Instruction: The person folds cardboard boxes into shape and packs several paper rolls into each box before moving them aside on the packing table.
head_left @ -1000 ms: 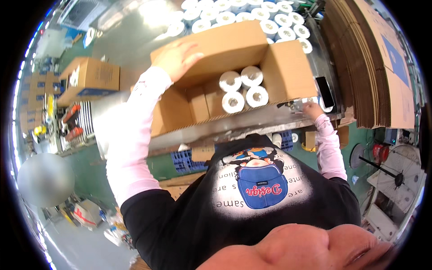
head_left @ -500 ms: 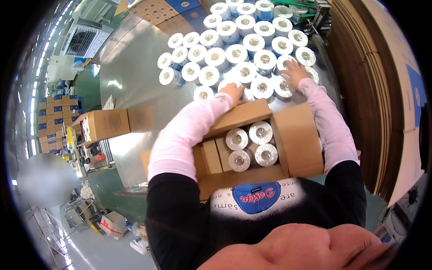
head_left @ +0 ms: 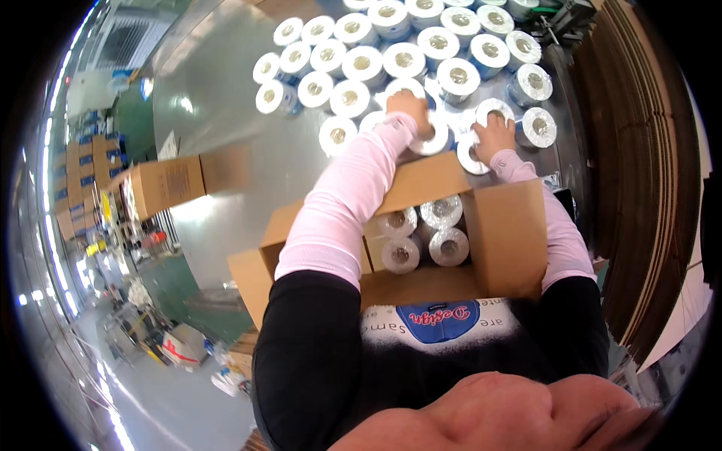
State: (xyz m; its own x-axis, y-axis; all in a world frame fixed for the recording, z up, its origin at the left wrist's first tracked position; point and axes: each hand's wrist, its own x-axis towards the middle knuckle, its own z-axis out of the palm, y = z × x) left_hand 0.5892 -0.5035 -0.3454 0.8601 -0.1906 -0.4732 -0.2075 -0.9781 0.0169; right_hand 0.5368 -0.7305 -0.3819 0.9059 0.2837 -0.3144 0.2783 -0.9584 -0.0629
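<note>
Though part-hidden, four rolls (head_left: 449, 247) in carton (head_left: 511, 237); both hands' (head_left: 408, 109) (head_left: 496, 140) fingers (head_left: 401, 98) half-curled over others (head_left: 472, 159), grip unclear.

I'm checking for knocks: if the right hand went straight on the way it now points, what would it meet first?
Most likely the white roll just ahead of the right hand; depth is unclear, and the two may be touching.
</note>
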